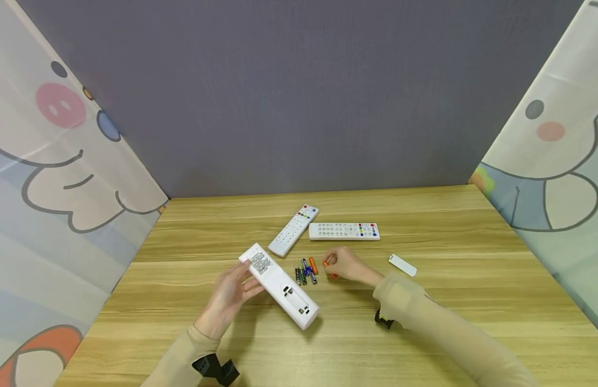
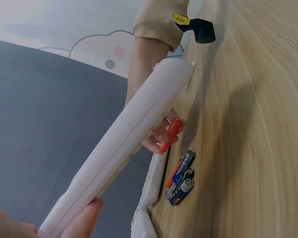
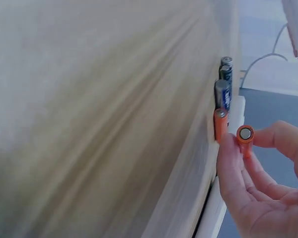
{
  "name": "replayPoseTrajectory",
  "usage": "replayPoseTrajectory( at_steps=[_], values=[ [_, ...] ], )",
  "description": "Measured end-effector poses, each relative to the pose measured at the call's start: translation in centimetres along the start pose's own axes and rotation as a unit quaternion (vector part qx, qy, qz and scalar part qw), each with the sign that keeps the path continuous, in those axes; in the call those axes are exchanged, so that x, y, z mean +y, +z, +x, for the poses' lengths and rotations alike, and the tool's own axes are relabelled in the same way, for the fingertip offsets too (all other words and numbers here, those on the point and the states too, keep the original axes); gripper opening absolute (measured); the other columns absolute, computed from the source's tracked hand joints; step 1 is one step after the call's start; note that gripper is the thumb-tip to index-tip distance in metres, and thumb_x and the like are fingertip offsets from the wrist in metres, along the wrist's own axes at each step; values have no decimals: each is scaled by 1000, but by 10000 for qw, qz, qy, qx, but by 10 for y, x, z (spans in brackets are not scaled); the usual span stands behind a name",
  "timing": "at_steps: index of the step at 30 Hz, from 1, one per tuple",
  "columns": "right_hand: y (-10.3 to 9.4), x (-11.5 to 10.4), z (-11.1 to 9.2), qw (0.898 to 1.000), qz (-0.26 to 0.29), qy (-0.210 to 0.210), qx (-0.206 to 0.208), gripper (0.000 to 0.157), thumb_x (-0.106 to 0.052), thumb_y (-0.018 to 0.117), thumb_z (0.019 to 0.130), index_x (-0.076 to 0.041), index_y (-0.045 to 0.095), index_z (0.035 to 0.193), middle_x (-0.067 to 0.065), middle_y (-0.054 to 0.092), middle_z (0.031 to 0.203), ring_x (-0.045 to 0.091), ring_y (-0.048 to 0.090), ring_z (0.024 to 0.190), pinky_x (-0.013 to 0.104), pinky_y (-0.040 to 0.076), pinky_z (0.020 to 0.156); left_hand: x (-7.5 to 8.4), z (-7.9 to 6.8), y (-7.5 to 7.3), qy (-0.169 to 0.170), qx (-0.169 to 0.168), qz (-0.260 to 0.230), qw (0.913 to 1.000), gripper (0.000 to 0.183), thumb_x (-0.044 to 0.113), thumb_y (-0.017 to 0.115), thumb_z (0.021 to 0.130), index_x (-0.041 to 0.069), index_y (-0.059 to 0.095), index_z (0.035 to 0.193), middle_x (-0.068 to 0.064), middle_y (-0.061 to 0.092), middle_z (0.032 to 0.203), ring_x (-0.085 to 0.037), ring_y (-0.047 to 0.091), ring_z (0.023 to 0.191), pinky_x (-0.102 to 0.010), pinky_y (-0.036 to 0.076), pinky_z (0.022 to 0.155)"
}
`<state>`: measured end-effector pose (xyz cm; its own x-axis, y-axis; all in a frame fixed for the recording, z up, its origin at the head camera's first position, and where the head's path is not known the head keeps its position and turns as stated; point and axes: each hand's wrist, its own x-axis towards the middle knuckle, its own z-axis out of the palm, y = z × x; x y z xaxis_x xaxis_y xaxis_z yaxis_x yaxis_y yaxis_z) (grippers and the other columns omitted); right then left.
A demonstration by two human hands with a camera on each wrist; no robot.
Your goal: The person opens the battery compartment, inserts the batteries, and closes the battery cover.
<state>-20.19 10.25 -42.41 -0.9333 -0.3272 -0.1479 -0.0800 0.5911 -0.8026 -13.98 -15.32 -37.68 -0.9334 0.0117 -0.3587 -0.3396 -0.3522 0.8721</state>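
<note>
Held remote (image 1: 273, 277): I have it above the wooden table (image 1: 473, 322), back side up, its length running from about eleven o'clock toward five. A printed label (image 1: 260, 262) sits near the eleven end, an uncovered battery bay (image 1: 297, 301) near the five end.
Left hand (image 1: 226, 294): at the remote's nine o'clock, gripping it by the edge, thumb over the back.
Right hand (image 1: 346, 264): between two and three o'clock from the remote, thumb and fingers pinching an orange battery (image 3: 245, 133); my right-wrist feed looks straight at one end of it.
Loose batteries (image 1: 313, 277): clustered on the table at the remote's two o'clock, between the hands, dark and blue ones with a loose orange battery (image 1: 313, 265) just beside them; I cannot tell the exact count.
Slanted remote (image 1: 293, 231): buttons up, between twelve and one.
Level remote (image 1: 344, 231): buttons up, at two, lying from nine to three.
White cover (image 1: 403, 265): slim, flat on the table at three, past the right hand.
Dark panel (image 1: 299, 97): upright at twelve, behind the table.
</note>
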Motion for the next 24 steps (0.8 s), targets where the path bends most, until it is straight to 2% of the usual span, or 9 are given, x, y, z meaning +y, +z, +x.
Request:
replayPoseTrajectory(
  at_steps=[5, 13, 20, 24],
  values=[
    [-2, -4, -5, 9990, 436, -124, 34, 22, 1, 62, 72, 4, 58, 94, 6, 60, 74, 13, 55, 56, 24, 51, 50, 0, 1, 1, -11, -3, -29, 10000, 39, 12, 40, 93, -6, 33, 126, -5, 58, 95, -21, 62, 80, -38, 51, 80],
    [-4, -12, -16, 9952, 924, -296, 136, 26, -1, 60, 73, 2, 58, 99, 9, 60, 87, 15, 56, 75, 25, 53, 63, -1, 1, 2, -18, -18, -2, 10000, 41, 13, 40, 93, -7, 32, 128, -7, 57, 98, -21, 61, 81, -38, 51, 81],
    [-2, -19, -22, 9879, 1488, -420, 139, 30, 0, 61, 76, 9, 54, 104, 14, 59, 93, 17, 59, 75, 29, 53, 68, -1, 2, 3, -37, -36, 27, 10000, 43, 15, 42, 93, -6, 31, 129, -9, 55, 103, -22, 61, 84, -37, 50, 82],
    [-1, -26, -29, 9841, 1684, -544, 122, 29, -2, 62, 77, 7, 55, 104, 15, 59, 95, 18, 60, 76, 29, 54, 68, -2, 1, 4, -14, -85, 106, 9999, 45, 16, 42, 92, -6, 31, 129, -11, 54, 107, -22, 61, 85, -37, 50, 83]
  ],
)
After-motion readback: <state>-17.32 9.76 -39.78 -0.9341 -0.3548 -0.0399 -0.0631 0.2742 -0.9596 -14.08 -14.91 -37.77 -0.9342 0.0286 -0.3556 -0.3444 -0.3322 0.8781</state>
